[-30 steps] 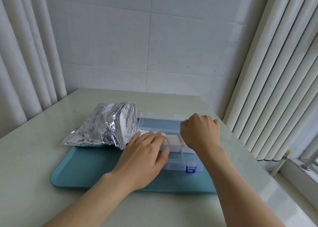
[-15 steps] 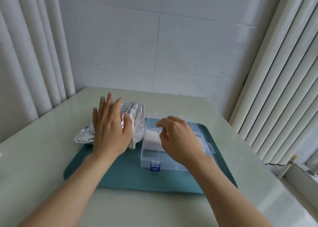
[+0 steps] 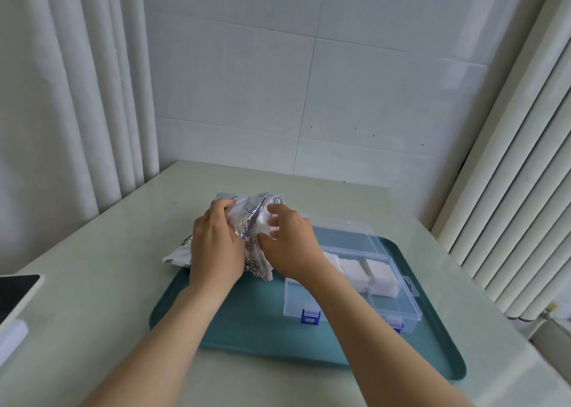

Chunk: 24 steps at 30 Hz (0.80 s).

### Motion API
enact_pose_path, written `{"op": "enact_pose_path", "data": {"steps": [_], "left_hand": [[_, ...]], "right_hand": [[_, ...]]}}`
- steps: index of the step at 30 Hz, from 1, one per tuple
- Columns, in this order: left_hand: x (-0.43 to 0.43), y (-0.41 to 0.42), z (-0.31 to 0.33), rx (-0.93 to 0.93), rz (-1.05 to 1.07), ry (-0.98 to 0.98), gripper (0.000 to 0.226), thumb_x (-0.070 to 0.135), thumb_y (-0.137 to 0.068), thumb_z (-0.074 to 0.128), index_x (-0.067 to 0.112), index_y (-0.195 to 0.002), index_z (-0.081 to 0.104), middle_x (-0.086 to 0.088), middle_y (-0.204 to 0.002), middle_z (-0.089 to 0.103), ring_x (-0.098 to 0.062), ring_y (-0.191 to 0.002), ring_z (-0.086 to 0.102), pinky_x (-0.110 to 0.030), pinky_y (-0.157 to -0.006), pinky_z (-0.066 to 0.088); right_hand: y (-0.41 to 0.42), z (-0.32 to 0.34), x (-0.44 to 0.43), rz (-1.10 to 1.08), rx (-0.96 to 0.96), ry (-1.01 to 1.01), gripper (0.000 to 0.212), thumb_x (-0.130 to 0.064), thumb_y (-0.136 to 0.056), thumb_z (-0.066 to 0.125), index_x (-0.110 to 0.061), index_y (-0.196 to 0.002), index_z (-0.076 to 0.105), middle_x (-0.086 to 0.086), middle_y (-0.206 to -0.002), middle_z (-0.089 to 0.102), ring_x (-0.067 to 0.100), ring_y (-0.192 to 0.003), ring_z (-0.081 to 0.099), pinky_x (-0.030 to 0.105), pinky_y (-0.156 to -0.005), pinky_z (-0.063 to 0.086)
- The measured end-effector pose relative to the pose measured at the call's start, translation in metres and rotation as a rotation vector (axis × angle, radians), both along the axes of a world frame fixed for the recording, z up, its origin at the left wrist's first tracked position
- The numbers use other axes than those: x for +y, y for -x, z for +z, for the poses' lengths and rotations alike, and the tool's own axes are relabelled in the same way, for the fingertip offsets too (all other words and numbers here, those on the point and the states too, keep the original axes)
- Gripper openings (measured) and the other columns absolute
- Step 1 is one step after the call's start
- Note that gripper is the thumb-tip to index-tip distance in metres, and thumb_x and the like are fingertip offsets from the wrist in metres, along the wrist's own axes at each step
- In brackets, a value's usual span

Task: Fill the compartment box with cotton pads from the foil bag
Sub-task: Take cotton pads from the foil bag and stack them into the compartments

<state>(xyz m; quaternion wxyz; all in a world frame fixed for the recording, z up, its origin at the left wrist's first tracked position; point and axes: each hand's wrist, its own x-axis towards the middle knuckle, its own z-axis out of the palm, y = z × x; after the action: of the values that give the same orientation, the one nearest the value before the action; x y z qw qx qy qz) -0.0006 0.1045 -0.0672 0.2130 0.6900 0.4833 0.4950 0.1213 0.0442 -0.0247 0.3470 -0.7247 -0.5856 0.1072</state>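
Observation:
The crinkled silver foil bag (image 3: 251,221) lies on the left end of the teal tray (image 3: 247,329), with its open mouth facing right. My left hand (image 3: 216,246) grips the bag's top and side. The fingers of my right hand (image 3: 287,246) are spread and blurred at the bag's mouth, where white pads show inside. Right of the hands stands the clear compartment box (image 3: 398,307) with blue latches, its lid folded open at the back. Stacks of white cotton pads (image 3: 383,275) fill its rear compartments. My right forearm hides part of the box.
A dark flat device (image 3: 15,295) lies at the table's left edge. White curtains hang on the left and vertical blinds on the right. A tiled wall stands behind the pale table (image 3: 108,283).
My left hand went from the box to the foil bag and closed on it. My right hand left the box and moved left to the bag's mouth. The view shifted.

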Motion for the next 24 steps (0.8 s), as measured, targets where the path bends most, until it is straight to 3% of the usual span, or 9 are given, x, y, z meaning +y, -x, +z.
{"op": "enact_pose_path", "data": {"steps": [2, 4, 5, 7, 8, 10, 14, 20, 24], "left_hand": [[0.003, 0.001, -0.002, -0.002, -0.001, -0.011, 0.046, -0.015, -0.093, 0.045, 0.004, -0.133, 0.058, -0.02, -0.12, 0.068, -0.041, -0.113, 0.055, -0.034, -0.084, 0.036], [0.002, 0.0, -0.002, -0.011, -0.011, -0.007, 0.042, -0.012, -0.095, 0.045, 0.003, -0.133, 0.058, -0.02, -0.122, 0.067, -0.042, -0.113, 0.054, -0.035, -0.084, 0.036], [0.002, -0.001, -0.003, -0.018, -0.017, -0.005, 0.04, -0.01, -0.097, 0.045, 0.004, -0.133, 0.058, -0.02, -0.123, 0.067, -0.042, -0.113, 0.054, -0.036, -0.084, 0.036], [0.003, -0.002, -0.005, -0.026, -0.029, -0.019, 0.035, -0.004, -0.102, 0.044, 0.005, -0.132, 0.058, -0.019, -0.126, 0.066, -0.042, -0.113, 0.053, -0.036, -0.086, 0.036], [0.003, -0.003, -0.005, -0.027, -0.033, -0.026, 0.032, 0.002, -0.104, 0.043, 0.006, -0.132, 0.058, -0.018, -0.127, 0.066, -0.041, -0.115, 0.052, -0.036, -0.088, 0.036], [0.003, -0.004, -0.005, -0.013, -0.038, -0.052, 0.031, 0.016, -0.107, 0.041, 0.009, -0.133, 0.059, -0.015, -0.13, 0.064, -0.039, -0.12, 0.051, -0.037, -0.094, 0.037], [0.001, -0.004, -0.006, 0.071, -0.114, -0.181, 0.051, 0.046, -0.103, 0.036, 0.015, -0.138, 0.058, -0.005, -0.141, 0.058, -0.028, -0.141, 0.047, -0.048, -0.115, 0.038], [0.003, -0.005, -0.009, 0.141, -0.111, -0.154, 0.06, 0.058, -0.1, 0.032, 0.022, -0.143, 0.052, -0.004, -0.147, 0.051, -0.031, -0.14, 0.045, -0.056, -0.113, 0.039], [0.001, -0.006, -0.009, 0.162, -0.111, -0.17, 0.057, 0.06, -0.1, 0.034, 0.022, -0.139, 0.051, -0.002, -0.142, 0.05, -0.03, -0.14, 0.045, -0.057, -0.111, 0.041]], "right_hand": [[0.002, -0.002, 0.007, 0.003, 0.021, 0.034, 0.056, -0.015, -0.099, 0.061, -0.011, -0.153, 0.044, 0.013, -0.124, 0.067, 0.029, -0.119, 0.061, 0.031, -0.093, 0.045], [0.003, -0.003, 0.011, -0.015, 0.014, 0.033, 0.046, -0.014, -0.099, 0.058, -0.011, -0.145, 0.054, 0.012, -0.121, 0.069, 0.029, -0.119, 0.06, 0.03, -0.091, 0.046], [0.004, -0.003, 0.012, -0.034, 0.014, 0.01, 0.038, -0.012, -0.098, 0.058, -0.01, -0.136, 0.062, 0.011, -0.118, 0.071, 0.029, -0.117, 0.061, 0.033, -0.093, 0.05], [0.003, -0.005, 0.014, -0.072, -0.036, -0.036, 0.019, -0.008, -0.094, 0.058, -0.008, -0.102, 0.075, 0.009, -0.096, 0.075, 0.028, -0.093, 0.064, 0.04, -0.088, 0.055], [0.003, -0.005, 0.015, -0.094, -0.088, -0.05, 0.018, -0.007, -0.091, 0.057, -0.006, -0.084, 0.074, 0.01, -0.081, 0.073, 0.027, -0.077, 0.058, 0.044, -0.082, 0.056], [0.004, -0.005, 0.016, -0.125, -0.139, -0.071, 0.022, -0.007, -0.084, 0.054, -0.007, -0.07, 0.07, 0.011, -0.067, 0.068, 0.026, -0.065, 0.05, 0.045, -0.072, 0.058], [0.006, -0.002, 0.01, -0.15, -0.16, -0.08, 0.019, -0.017, -0.082, 0.055, -0.009, -0.077, 0.072, 0.01, -0.076, 0.073, 0.036, -0.081, 0.065, 0.045, -0.066, 0.061], [0.004, 0.003, 0.004, -0.218, -0.181, -0.088, 0.016, -0.02, -0.085, 0.059, -0.013, -0.081, 0.072, 0.006, -0.078, 0.072, 0.033, -0.08, 0.067, 0.04, -0.066, 0.06], [0.003, 0.006, 0.003, -0.235, -0.075, -0.126, 0.012, -0.019, -0.09, 0.053, -0.014, -0.088, 0.063, 0.005, -0.081, 0.068, 0.031, -0.079, 0.061, 0.038, -0.065, 0.055]]}}
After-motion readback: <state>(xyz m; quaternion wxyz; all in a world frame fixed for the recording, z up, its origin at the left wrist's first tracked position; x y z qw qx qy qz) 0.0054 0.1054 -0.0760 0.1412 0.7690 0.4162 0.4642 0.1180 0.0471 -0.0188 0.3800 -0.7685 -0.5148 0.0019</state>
